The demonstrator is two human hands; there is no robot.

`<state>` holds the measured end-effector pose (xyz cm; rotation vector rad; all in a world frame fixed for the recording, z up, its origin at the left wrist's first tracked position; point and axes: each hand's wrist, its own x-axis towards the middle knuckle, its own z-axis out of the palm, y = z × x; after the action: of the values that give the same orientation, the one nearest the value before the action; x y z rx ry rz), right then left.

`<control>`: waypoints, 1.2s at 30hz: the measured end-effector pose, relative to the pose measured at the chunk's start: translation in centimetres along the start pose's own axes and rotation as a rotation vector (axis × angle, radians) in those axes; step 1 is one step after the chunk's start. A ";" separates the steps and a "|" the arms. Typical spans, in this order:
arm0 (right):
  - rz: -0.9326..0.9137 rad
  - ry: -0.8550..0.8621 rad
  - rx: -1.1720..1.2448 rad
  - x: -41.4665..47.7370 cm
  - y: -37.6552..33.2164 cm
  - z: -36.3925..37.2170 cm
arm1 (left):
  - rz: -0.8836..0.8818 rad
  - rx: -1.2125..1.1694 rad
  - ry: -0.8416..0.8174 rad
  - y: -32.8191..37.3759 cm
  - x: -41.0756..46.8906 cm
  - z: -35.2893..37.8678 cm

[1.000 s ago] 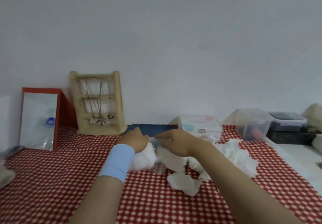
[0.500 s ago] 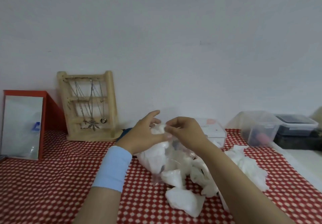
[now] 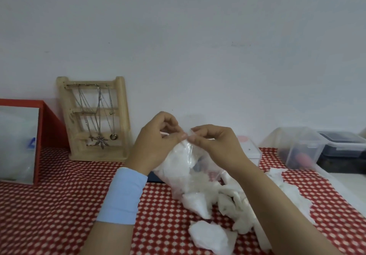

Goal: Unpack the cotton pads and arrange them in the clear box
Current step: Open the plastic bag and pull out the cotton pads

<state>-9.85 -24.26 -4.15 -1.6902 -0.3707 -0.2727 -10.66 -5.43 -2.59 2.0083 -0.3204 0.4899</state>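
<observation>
A clear plastic bag of white cotton pads (image 3: 186, 167) hangs above the red checked table, lifted by its top edge. My left hand (image 3: 156, 141) pinches the top of the bag from the left, and my right hand (image 3: 215, 145) pinches it from the right, fingertips almost meeting. Loose white cotton pads (image 3: 210, 235) lie on the cloth below and to the right. A clear box with a lid (image 3: 251, 151) stands behind my right hand, mostly hidden.
A wooden jewellery stand (image 3: 95, 120) with necklaces leans on the wall at the left, beside a red-framed mirror (image 3: 21, 141). Clear and dark storage tubs (image 3: 301, 147) stand at the far right. A dark blue flat item (image 3: 156, 177) lies under the bag.
Both hands have lifted the bag off the table and brought its top edge up between their fingertips. The view has shifted right and slightly closer.
</observation>
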 end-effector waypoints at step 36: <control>0.010 -0.294 -0.705 -0.7 0.7 -0.1 | -0.219 0.666 -0.247 -6.1 -0.6 0.9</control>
<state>-10.23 -24.50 -5.07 -2.4373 -0.5214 -0.1519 -8.41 -3.38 -7.93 2.7247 -0.0817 0.2183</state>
